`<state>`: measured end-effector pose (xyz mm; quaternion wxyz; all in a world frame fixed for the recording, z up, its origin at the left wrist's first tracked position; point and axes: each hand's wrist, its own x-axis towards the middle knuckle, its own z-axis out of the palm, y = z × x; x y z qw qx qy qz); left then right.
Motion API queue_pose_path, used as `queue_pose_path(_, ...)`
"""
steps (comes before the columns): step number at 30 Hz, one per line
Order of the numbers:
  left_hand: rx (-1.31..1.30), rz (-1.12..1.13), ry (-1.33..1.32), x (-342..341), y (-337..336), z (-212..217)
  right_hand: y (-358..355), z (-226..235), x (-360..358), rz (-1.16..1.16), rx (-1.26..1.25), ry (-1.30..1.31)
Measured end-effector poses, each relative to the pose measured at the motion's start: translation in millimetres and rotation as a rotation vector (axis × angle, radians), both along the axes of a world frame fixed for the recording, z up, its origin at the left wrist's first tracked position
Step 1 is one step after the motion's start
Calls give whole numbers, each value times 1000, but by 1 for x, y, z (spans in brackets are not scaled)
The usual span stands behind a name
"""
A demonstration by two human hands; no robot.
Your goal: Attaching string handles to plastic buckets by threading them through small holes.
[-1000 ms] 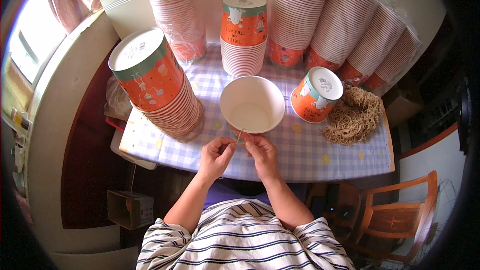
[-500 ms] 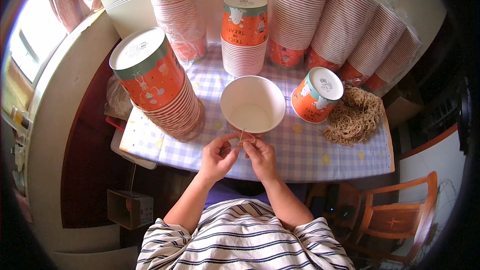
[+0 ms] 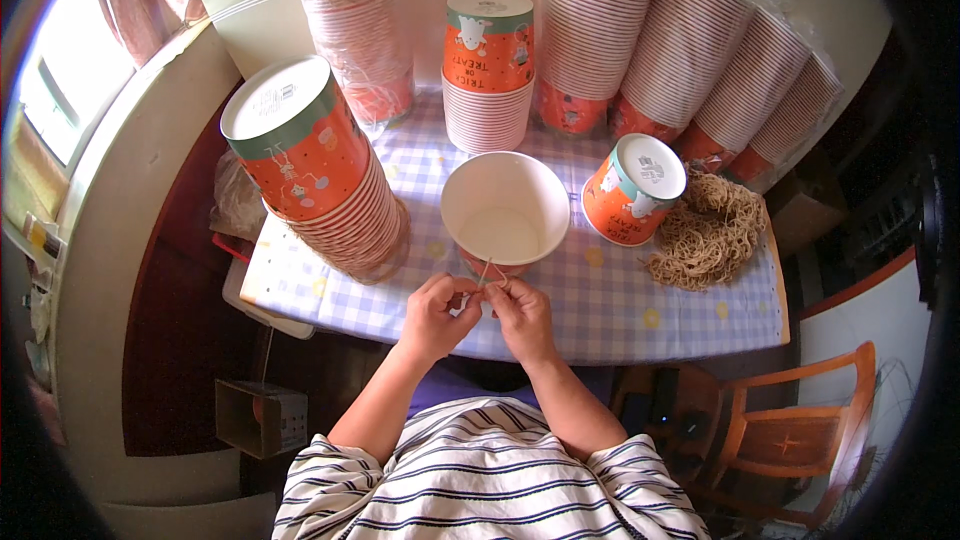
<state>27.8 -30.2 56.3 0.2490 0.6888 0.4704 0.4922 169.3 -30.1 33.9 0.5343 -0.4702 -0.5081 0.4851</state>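
An open paper bucket [image 3: 505, 205], white inside and orange outside, stands upright at the middle of the table. Just in front of its near side, my left hand [image 3: 438, 315] and my right hand [image 3: 523, 318] pinch a thin piece of twine [image 3: 486, 271], fingertips almost meeting. A short end of it pokes up between them, and a small loop shows by the right fingers. To the right, an orange and green paper bucket [image 3: 625, 202] rests upside down. Beside that lies a tangled heap of tan twine [image 3: 705, 240].
A tall stack of upturned buckets [image 3: 310, 170] leans at the left, with twine around its lower rims. Behind stands another upturned stack [image 3: 488, 70]. Plastic-wrapped stacks [image 3: 605, 20] line the back. A checked cloth [image 3: 690, 315] covers the table; a wooden chair [image 3: 790, 430] is at lower right.
My left fingers have curled in closer around the twine, and its upright end has shifted slightly. The right hand and the buckets look nearly the same.
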Motion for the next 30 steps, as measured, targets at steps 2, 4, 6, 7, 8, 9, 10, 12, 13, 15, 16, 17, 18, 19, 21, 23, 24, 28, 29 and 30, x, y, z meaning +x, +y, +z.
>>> queue_pose_path(2, -26, 7, -12, 1, 0, 0, 0, -1, 1, -16, 34, -35)
queue_pose_path(4, -70, 9, -78, 1, 1, -3, 1, -1, 1, -41, 26, -48)
queue_pose_path(6, -95, 8, -128, 2, 2, -6, 2, -1, 1, -68, 17, -64)
queue_pose_path(7, -118, 11, -176, 2, 2, -7, 2, 0, 1, -63, 31, -47)
queue_pose_path(8, -118, 12, -176, 1, 2, -9, 3, 0, 0, -58, 46, -30)
queue_pose_path(9, -171, -10, -221, -1, 1, -12, 3, 1, 0, -57, 46, -29)
queue_pose_path(10, -224, -35, -266, -2, 2, -13, 3, 2, 1, -55, 16, 13)
queue_pose_path(12, -304, -92, -362, -2, 0, -7, 4, 1, 3, -57, -13, 55)
queue_pose_path(13, -383, -144, -458, -3, -2, -4, 4, 1, 3, -52, -16, 56)
queue_pose_path(15, -414, -149, -484, -5, -2, -6, 4, 1, 3, -48, -19, 58)
queue_pose_path(16, -444, -154, -511, -5, -1, -8, 3, 3, 3, -30, -27, 67)
queue_pose_path(17, -444, -153, -511, -6, -1, -10, 3, 4, 2, -12, -36, 76)
queue_pose_path(18, -453, -141, -496, -7, 0, -13, 3, 3, 1, -11, -36, 76)
queue_pose_path(19, -461, -132, -480, -6, 1, -15, 3, 2, 1, -4, -21, 97)
queue_pose_path(21, -459, -130, -486, -5, 1, -15, 3, -1, 2, 2, -4, 117)
queue_pose_path(23, -458, -126, -492, -4, 0, -16, 3, -5, 2, 46, 12, 103)
queue_pose_path(24, -453, -127, -502, -3, -1, -17, 3, -6, 2, 46, 12, 103)
queue_pose_path(28, -466, -128, -509, -1, -3, -19, 2, -5, 1, 16, 12, 43)
queue_pose_path(29, -466, -128, -510, 0, -3, -20, 2, -4, 1, -6, 18, 29)
queue_pose_path(30, -475, -134, -526, 0, -3, -21, 2, -4, 0, -6, 18, 28)
